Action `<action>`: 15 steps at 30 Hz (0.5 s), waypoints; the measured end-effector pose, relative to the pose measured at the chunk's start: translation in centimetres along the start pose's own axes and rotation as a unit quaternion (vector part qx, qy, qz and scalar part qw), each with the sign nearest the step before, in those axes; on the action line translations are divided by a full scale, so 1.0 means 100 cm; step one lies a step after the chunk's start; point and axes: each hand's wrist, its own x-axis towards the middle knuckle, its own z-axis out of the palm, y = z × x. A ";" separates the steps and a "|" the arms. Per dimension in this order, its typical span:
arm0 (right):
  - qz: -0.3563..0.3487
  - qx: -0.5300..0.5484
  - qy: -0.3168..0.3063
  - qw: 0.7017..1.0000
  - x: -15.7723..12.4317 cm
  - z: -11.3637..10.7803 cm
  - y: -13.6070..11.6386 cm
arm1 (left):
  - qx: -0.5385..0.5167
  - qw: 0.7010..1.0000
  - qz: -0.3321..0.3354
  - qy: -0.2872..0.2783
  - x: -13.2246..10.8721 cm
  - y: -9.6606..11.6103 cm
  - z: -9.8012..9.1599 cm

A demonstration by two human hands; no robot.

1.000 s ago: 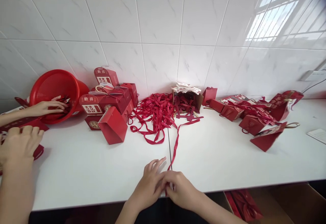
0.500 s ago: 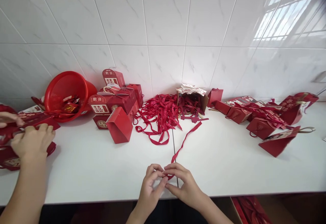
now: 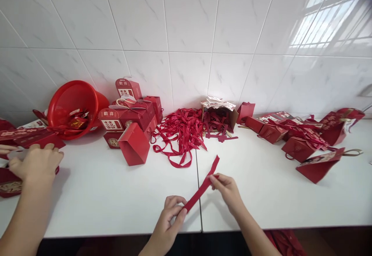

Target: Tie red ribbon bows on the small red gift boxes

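A red ribbon [image 3: 198, 192] stretches slantwise between my two hands above the white table [image 3: 116, 201]. My left hand [image 3: 170, 217] pinches its lower end between thumb and fingers. Up and to the right, my right hand [image 3: 228, 190] grips the ribbon near its other end, and a short tail sticks up beyond the fingers. Behind it lies a loose pile of red ribbons [image 3: 186, 130], beside an open cardboard box [image 3: 234, 118] holding dark red pieces with white cards on top.
Red gift boxes [image 3: 135, 145] stand left of the pile, near a tipped red basket [image 3: 100, 104]. More red boxes [image 3: 298, 147] lie at the right. A co-worker's hand [image 3: 36, 163] works at the far left. A tiled wall [image 3: 188, 23] rises behind.
My right hand has moved up and right, away from my left hand. The ribbon is now stretched between them, and its far end has come nearer. The co-worker's hands have shifted slightly.
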 end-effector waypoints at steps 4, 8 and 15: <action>0.023 -0.040 0.057 0.997 0.038 -0.051 0.007 | -0.019 0.993 -0.017 0.113 0.002 -0.017 -0.026; 0.043 -0.112 0.126 0.985 0.087 -0.101 0.022 | 0.034 0.970 -0.058 0.232 0.005 -0.039 -0.064; 0.012 -0.259 0.249 0.933 0.194 -0.128 0.017 | 0.296 0.863 -0.181 0.367 0.020 -0.060 -0.089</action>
